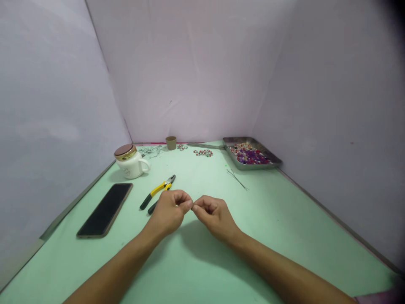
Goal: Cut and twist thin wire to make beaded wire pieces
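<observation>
Over the middle of the pale green table, my left hand (172,210) and my right hand (215,214) meet at the fingertips. Each one pinches thumb against index finger. Whatever sits between the fingertips is too small to make out. Just behind my left hand lie pliers (157,190) with yellow and black handles, their jaws pointing away from me; one handle is partly covered by the hand. Beyond my right hand, a thin piece of bent wire (237,179) rests on the table.
To the left are a phone (106,210) and a lidded white mug (131,164). Along the back stand a small cup (171,143), wire pieces (150,151), beaded pieces (203,153) and thin metal rods (205,146). A metal tray (257,166) of coloured beads (251,156) sits back right. Pale walls enclose three sides.
</observation>
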`<state>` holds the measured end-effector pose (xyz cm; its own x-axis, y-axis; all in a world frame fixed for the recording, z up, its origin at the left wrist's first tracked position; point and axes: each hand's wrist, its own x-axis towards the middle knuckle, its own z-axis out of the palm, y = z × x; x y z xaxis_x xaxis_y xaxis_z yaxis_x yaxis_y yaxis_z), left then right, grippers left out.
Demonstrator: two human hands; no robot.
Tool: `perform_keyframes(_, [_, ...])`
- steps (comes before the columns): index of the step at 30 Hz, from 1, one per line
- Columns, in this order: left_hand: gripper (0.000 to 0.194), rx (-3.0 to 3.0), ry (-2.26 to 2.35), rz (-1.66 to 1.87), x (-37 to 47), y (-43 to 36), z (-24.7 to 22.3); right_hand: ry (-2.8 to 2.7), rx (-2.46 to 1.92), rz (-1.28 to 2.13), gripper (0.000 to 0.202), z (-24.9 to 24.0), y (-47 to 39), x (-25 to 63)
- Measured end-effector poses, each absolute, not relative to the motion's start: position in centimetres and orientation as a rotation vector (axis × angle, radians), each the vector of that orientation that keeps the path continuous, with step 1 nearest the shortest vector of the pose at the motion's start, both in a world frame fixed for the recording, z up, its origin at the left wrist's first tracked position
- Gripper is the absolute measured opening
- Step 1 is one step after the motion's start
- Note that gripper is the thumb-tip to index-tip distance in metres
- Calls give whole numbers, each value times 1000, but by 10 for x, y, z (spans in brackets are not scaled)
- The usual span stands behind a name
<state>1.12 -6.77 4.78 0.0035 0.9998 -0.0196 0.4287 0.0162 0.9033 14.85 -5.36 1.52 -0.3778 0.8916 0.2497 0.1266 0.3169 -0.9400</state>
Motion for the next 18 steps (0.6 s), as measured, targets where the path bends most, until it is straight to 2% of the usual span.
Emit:
perform_keyframes(3, [12,1497,1516,894,11,-67,48,-1801,-875,1035,20,13,-57,148])
perform_keyframes(5, [12,1460,1481,904,10,-67,49,-1766,-874,1090,18,13,-57,148])
perform_keyframes(11, [14,1336,1396,1131,10,-67,54,-1132,-738,1619,15,15,-46,146])
perform_keyframes(18, [7,1432,1305,1008,20,-68,39,-792,-626,2005,17,14,-48,145])
